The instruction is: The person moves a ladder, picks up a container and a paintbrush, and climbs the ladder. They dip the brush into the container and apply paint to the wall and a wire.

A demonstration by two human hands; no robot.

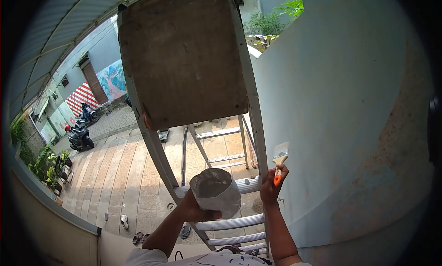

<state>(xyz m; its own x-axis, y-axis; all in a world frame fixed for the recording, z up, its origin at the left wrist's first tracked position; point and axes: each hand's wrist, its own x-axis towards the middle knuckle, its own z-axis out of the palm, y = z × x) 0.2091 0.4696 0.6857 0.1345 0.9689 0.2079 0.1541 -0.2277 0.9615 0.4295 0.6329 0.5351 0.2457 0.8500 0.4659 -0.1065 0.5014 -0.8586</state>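
**Site Inspection: Work at Height**

Noted a pale blue wall (340,105) filling the view right of the ladder (254,128), with brown, patchy staining toward the side farthest from the ladder. Found the ladder to be an aluminium stepladder, viewed from above. Noted a worn brown top platform (184,54) at its head and pale rungs stepping down beneath.

Recorded a paved yard (115,174) below and left of the ladder, lit by sun. Logged two parked motorcycles (79,136) well left of the ladder, close to a painted building front. Logged potted plants (53,167) farther left again. Spotted loose sandals (124,221) on the paving, below and left of the ladder's rails.

Identified a grey, paint-crusted pot (216,192) directly in front of the ladder's rungs, between the two rails, tilted with its mouth up toward the camera. Confirmed the left hand (195,210) closed around the pot's lower side, thumb wrapped across it, bearing its weight. Could not tell whether the pot touches the rungs behind it.

Confirmed the right hand (271,185) just beside the ladder's right rail, fist clenched on the orange handle of a paintbrush (279,157). Found the bristles pointing upward at the wall's near edge, just right of the rail. Could not determine whether the bristles touch the wall.
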